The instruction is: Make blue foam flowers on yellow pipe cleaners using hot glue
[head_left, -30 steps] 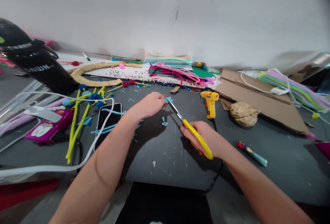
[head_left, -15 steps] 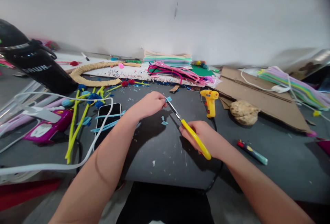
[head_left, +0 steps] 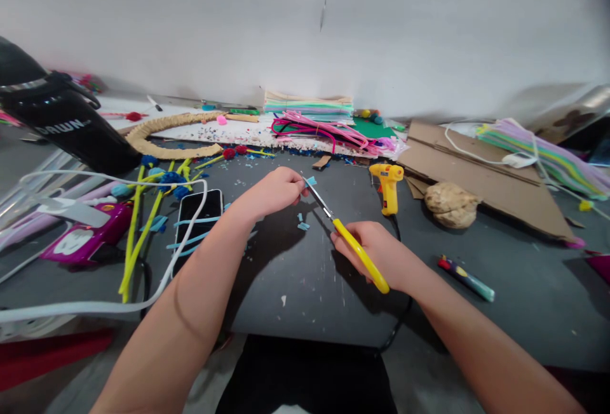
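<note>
My right hand [head_left: 379,254] grips yellow-handled scissors [head_left: 352,246]; their metal blades point up-left toward my left hand. My left hand [head_left: 275,189] is closed in a pinch on a small light-blue strip [head_left: 311,181], which sticks out at the blade tips. Small blue cut pieces [head_left: 302,223] lie on the dark table [head_left: 305,287] just below the blades.
A yellow glue gun [head_left: 388,186] stands right of the scissors, its cord running under my right hand. A phone [head_left: 196,220] with blue strips, yellow-green stems, a white cable and a black bottle [head_left: 61,123] lie left. Cardboard [head_left: 476,179], a beige lump and a marker [head_left: 466,279] lie right.
The two hands and the scissors have shifted very slightly; the pinch on the blue strip and the grip on the scissors stay the same.
</note>
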A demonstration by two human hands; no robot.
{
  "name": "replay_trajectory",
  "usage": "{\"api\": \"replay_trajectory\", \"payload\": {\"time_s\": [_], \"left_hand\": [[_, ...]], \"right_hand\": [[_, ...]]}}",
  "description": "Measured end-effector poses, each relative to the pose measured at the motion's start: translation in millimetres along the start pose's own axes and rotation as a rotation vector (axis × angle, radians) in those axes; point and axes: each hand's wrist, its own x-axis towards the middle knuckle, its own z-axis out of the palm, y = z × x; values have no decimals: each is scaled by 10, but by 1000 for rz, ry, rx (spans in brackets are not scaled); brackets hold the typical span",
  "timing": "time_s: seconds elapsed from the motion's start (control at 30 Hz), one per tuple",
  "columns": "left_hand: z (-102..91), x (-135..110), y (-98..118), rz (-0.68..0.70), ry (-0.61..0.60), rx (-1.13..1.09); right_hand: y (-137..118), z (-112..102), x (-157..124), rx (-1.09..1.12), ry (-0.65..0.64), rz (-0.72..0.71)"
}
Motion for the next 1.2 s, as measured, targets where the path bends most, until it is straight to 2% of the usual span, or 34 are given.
{"api": "replay_trajectory", "payload": {"time_s": [0.13, 0.4, 0.67, 0.97, 1.2], "left_hand": [[-17, -21, 16, -9, 3, 12], [4, 13, -85, -2, 12, -67], [-35, 2, -43, 0, -6, -160], [-45, -27, -35, 45, -17, -59], [-8, -35, 44, 55, 75, 35]], "right_hand": [[-35, -12, 2, -7, -1, 30], [-61, -20, -6, -9, 3, 46], [-49, -21, -22, 1, 13, 35], [2, -19, -10, 45, 11, 2], [-74, -57, -32, 27, 6, 33]]}}
